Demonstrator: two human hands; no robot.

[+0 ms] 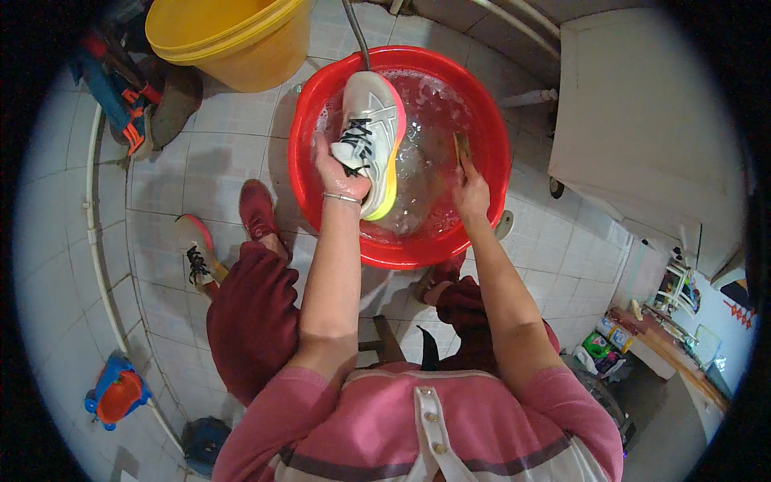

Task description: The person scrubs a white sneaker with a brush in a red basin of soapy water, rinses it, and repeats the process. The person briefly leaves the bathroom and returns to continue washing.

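My left hand (339, 172) grips a white running shoe (373, 129) with black laces and a pink and yellow sole, near its heel and collar. The shoe is held over the left part of a red plastic basin (399, 258), its toe pointing away from me. Soapy water (421, 181) with foam fills the basin. At the basin's right side, my right hand (471, 191) holds a brush (461, 147), seen edge-on and partly blurred, at the water. A hose (356, 33) hangs over the far rim behind the shoe's toe.
A yellow bucket (241, 51) stands at the back left. A similar running shoe (196, 250) rests on the tiled floor beside my foot. A white cabinet-like appliance (638, 120) is at the right. Pipes run along the walls; a blue and orange plastic container (119, 394) is at the lower left.
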